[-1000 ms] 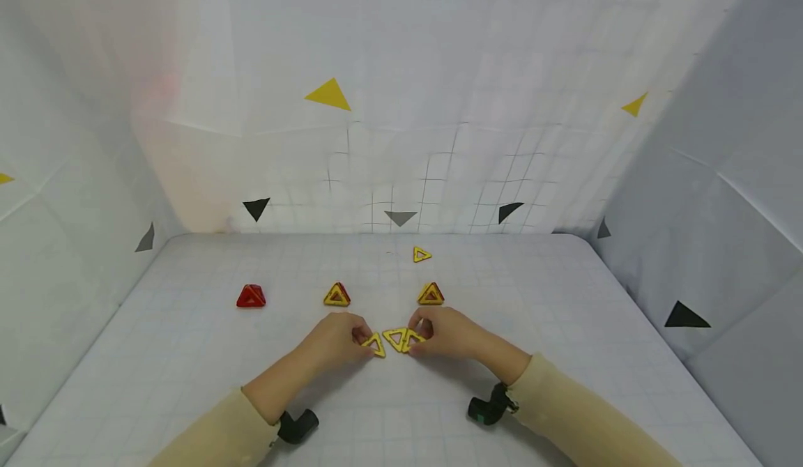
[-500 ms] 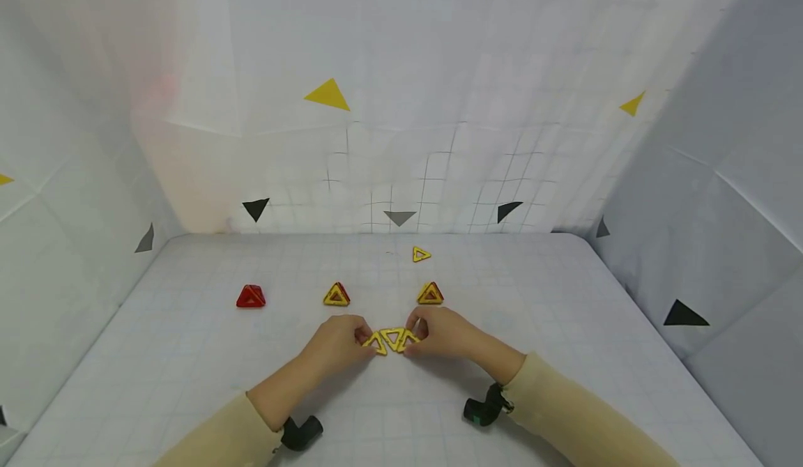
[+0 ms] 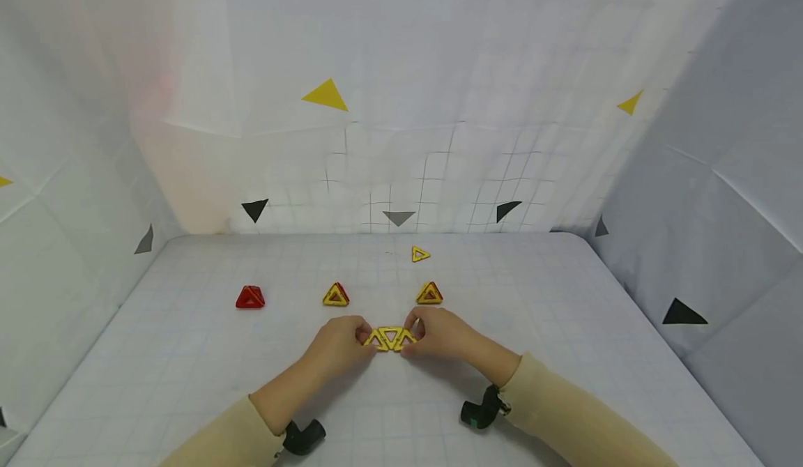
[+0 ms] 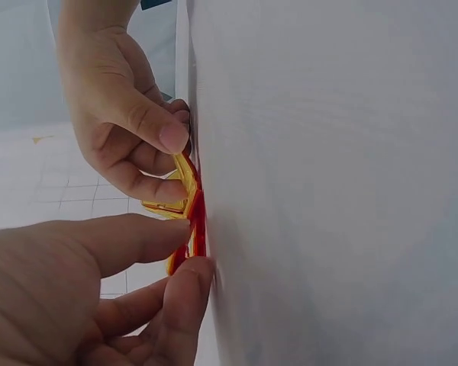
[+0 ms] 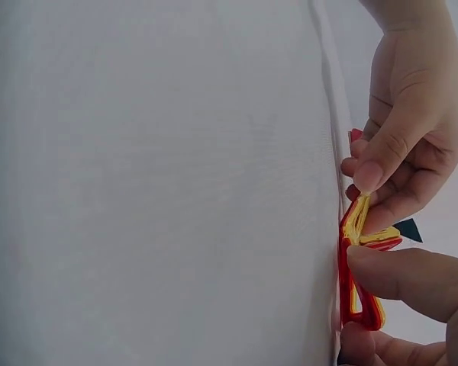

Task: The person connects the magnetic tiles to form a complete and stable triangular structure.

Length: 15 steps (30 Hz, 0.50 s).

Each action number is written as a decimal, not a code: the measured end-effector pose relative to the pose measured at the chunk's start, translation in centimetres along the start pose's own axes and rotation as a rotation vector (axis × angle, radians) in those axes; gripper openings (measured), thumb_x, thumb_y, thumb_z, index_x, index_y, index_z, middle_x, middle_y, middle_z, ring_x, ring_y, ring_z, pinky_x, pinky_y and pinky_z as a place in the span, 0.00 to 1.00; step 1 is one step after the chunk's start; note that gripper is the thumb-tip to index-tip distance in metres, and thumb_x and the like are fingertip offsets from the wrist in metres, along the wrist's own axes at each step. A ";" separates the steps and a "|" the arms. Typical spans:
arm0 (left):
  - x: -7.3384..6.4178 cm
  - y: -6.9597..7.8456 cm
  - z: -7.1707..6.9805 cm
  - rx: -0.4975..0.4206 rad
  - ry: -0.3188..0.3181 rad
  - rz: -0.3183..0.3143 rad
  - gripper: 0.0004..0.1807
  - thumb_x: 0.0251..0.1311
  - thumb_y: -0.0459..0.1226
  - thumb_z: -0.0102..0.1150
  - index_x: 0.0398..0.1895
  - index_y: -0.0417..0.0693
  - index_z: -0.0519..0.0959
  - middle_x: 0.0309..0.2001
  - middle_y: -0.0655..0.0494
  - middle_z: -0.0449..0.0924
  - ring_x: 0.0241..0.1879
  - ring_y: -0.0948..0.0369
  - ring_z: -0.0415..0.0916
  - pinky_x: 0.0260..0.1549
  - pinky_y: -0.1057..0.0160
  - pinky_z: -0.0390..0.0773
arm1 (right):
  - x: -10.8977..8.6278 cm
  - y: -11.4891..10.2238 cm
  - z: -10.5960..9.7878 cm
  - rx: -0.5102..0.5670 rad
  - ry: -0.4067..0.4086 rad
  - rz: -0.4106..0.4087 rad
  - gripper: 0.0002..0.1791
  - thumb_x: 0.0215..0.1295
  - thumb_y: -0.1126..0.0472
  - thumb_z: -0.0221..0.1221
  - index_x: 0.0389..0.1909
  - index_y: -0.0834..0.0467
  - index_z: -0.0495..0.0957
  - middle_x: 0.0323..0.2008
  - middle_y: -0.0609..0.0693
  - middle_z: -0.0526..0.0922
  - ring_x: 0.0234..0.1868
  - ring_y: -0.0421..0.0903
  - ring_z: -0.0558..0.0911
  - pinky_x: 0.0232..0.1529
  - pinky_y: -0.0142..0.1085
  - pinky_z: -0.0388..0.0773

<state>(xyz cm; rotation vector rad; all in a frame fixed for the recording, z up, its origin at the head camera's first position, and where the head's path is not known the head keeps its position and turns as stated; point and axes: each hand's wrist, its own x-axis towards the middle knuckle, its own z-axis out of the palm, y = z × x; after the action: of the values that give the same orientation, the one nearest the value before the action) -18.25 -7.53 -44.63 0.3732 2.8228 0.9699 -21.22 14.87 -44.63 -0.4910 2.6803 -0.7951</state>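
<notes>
Three hollow triangular magnetic tiles stand side by side in a row in the head view. My left hand (image 3: pixel 339 341) pinches the left tile (image 3: pixel 383 343) between thumb and fingers. The right tile (image 3: pixel 399 342) is pinched by my right hand (image 3: pixel 442 334). Between them, point down, sits the middle tile (image 3: pixel 391 328), its sides against both neighbours. Both wrist views show the tiles from low at the table surface, yellow on one face and red on the other, as in the red part (image 4: pixel 199 225) by the left thumb. Fingers hide the outer corners.
Behind the hands stand two yellow-and-red pyramids, one at the centre left (image 3: pixel 336 295) and another pyramid (image 3: pixel 429 293) at the centre right. A red pyramid (image 3: pixel 250 297) is farther left. One loose yellow triangle (image 3: pixel 419 254) lies near the table's back edge (image 3: pixel 301 234).
The gap between the left tile and the other two has closed, as the right hand shifted left with its tiles and the left hand moved slightly right. The row now looks straight.
</notes>
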 end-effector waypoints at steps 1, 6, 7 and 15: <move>0.0 0.0 0.0 -0.005 -0.002 -0.002 0.12 0.55 0.38 0.73 0.40 0.44 0.84 0.28 0.61 0.76 0.29 0.63 0.71 0.31 0.62 0.73 | 0.0 0.0 0.0 0.001 0.000 0.001 0.21 0.51 0.50 0.76 0.41 0.52 0.79 0.26 0.44 0.78 0.27 0.41 0.75 0.30 0.37 0.71; -0.1 0.1 -0.2 -0.035 -0.013 0.007 0.13 0.54 0.34 0.73 0.42 0.42 0.84 0.29 0.61 0.77 0.30 0.63 0.72 0.32 0.62 0.74 | -0.2 -0.2 -0.1 0.002 0.002 -0.015 0.20 0.52 0.53 0.76 0.42 0.53 0.79 0.27 0.44 0.78 0.28 0.41 0.75 0.30 0.37 0.71; -0.1 0.1 -0.3 -0.039 -0.015 0.008 0.13 0.54 0.34 0.73 0.42 0.42 0.84 0.29 0.61 0.77 0.30 0.63 0.72 0.32 0.62 0.75 | -0.2 -0.2 -0.1 0.002 0.003 -0.019 0.20 0.52 0.54 0.76 0.42 0.53 0.79 0.27 0.44 0.78 0.28 0.41 0.75 0.30 0.37 0.71; 0.1 0.0 -0.4 -0.081 -0.019 0.023 0.13 0.56 0.35 0.73 0.43 0.42 0.84 0.30 0.61 0.79 0.32 0.64 0.74 0.35 0.62 0.77 | -0.4 -0.2 -0.3 0.012 0.019 -0.039 0.19 0.53 0.56 0.75 0.44 0.54 0.80 0.28 0.42 0.78 0.30 0.41 0.76 0.33 0.37 0.74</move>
<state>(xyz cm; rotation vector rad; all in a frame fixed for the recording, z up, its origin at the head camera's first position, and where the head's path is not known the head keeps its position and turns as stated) -18.39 -7.75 -44.30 0.4044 2.7581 1.0763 -20.90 14.95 -44.21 -0.5374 2.6894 -0.8310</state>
